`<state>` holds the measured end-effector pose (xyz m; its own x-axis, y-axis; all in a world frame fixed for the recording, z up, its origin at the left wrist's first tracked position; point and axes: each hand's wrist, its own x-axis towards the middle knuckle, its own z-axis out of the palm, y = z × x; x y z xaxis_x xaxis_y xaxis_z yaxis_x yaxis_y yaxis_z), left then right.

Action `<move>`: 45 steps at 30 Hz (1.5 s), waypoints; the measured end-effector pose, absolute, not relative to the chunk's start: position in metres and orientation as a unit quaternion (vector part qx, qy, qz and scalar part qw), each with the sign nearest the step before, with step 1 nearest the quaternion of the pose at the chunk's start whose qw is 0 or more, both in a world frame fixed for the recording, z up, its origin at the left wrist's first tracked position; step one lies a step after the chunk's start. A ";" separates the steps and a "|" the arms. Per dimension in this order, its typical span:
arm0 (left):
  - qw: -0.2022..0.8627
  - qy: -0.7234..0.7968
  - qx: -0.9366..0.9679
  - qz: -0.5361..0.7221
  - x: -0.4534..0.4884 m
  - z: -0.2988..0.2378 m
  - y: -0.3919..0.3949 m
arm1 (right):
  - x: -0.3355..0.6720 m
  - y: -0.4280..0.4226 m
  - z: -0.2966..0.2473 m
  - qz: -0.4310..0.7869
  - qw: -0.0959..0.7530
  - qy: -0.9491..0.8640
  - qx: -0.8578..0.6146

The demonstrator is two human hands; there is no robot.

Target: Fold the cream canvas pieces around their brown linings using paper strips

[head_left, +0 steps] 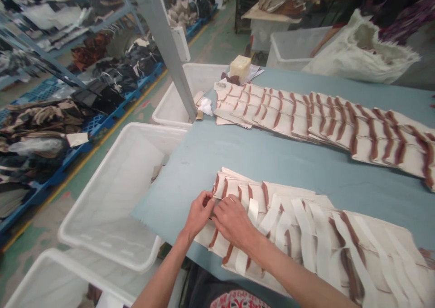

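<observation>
Both hands meet at the left end of a near row of overlapping cream pieces (306,226) with brown strips and white tape strips, laid on a blue-grey table (265,154). My left hand (199,213) pinches the edge of one cream piece, fingers pressed together. Close beside it, my right hand (233,219) rests curled on the same pieces, its fingertips closed at the pinched spot. What exactly sits between the fingertips is too small to make out.
A second long row of cream pieces with brown strips (322,122) runs across the far side of the table. White plastic bins (112,199) stand left of the table. A grey post (166,45) rises at the table's left edge. Shelves of dark material fill the left.
</observation>
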<state>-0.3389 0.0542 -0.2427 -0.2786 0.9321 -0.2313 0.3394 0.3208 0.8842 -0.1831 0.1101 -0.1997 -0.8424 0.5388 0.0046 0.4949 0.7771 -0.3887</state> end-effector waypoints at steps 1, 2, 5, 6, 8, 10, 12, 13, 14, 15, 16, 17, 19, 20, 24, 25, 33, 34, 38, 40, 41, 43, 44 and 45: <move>0.403 0.697 0.455 0.380 -0.336 -0.237 0.050 | -0.180 0.118 -0.196 0.191 0.071 -0.933 -0.296; 0.404 0.688 0.462 0.387 -0.334 -0.232 0.046 | -0.177 0.128 -0.193 0.191 0.084 -0.924 -0.322; 0.402 0.666 0.484 0.400 -0.323 -0.222 0.034 | -0.172 0.162 -0.194 0.187 0.105 -0.897 -0.387; 0.401 0.664 0.488 0.401 -0.318 -0.220 0.031 | -0.172 0.172 -0.197 0.190 0.102 -0.894 -0.394; 0.399 0.666 0.489 0.398 -0.310 -0.220 0.025 | -0.177 0.190 -0.208 0.204 0.079 -0.898 -0.382; 0.395 0.673 0.485 0.394 -0.304 -0.220 0.021 | -0.184 0.202 -0.221 0.221 0.046 -0.907 -0.356; 0.397 0.675 0.481 0.394 -0.303 -0.221 0.019 | -0.190 0.209 -0.230 0.229 0.016 -0.912 -0.340; 0.401 0.675 0.477 0.395 -0.305 -0.221 0.019 | -0.191 0.211 -0.233 0.230 0.005 -0.913 -0.336; 0.402 0.679 0.468 0.398 -0.311 -0.222 0.020 | -0.191 0.211 -0.234 0.232 -0.004 -0.914 -0.332; 0.397 0.688 0.454 0.403 -0.318 -0.222 0.023 | -0.190 0.211 -0.233 0.234 -0.011 -0.916 -0.327; 0.387 0.703 0.435 0.409 -0.328 -0.223 0.027 | -0.186 0.210 -0.230 0.237 -0.015 -0.918 -0.318; 0.372 0.721 0.415 0.413 -0.339 -0.225 0.034 | -0.182 0.208 -0.226 0.241 -0.015 -0.920 -0.307; 0.340 0.754 0.385 0.410 -0.361 -0.232 0.054 | -0.170 0.200 -0.215 0.248 -0.008 -0.925 -0.287; 0.336 0.762 0.384 0.399 -0.370 -0.237 0.067 | -0.164 0.196 -0.210 0.251 -0.001 -0.927 -0.279; 0.378 0.753 0.432 0.321 -0.378 -0.267 0.123 | -0.147 0.181 -0.196 0.259 0.018 -0.927 -0.272; 0.388 0.752 0.440 0.301 -0.373 -0.275 0.133 | -0.145 0.179 -0.196 0.262 0.019 -0.926 -0.273; 0.447 0.724 0.468 0.240 -0.349 -0.297 0.127 | -0.155 0.194 -0.209 0.286 -0.030 -0.901 -0.325; 0.448 0.717 0.473 0.247 -0.350 -0.296 0.122 | -0.157 0.197 -0.210 0.291 -0.043 -0.898 -0.326; 0.426 0.714 0.479 0.281 -0.352 -0.296 0.109 | -0.160 0.206 -0.205 0.308 -0.106 -0.886 -0.330; 0.394 0.734 0.464 0.301 -0.356 -0.299 0.105 | -0.159 0.208 -0.200 0.310 -0.133 -0.879 -0.337; 0.373 0.748 0.453 0.310 -0.360 -0.300 0.103 | -0.159 0.208 -0.196 0.310 -0.145 -0.876 -0.341; 0.324 0.778 0.428 0.326 -0.374 -0.300 0.099 | -0.157 0.209 -0.188 0.309 -0.165 -0.870 -0.348; 0.296 0.793 0.415 0.333 -0.385 -0.297 0.096 | -0.156 0.210 -0.185 0.309 -0.174 -0.867 -0.350; 0.266 0.808 0.402 0.340 -0.399 -0.292 0.093 | -0.156 0.210 -0.182 0.309 -0.181 -0.866 -0.350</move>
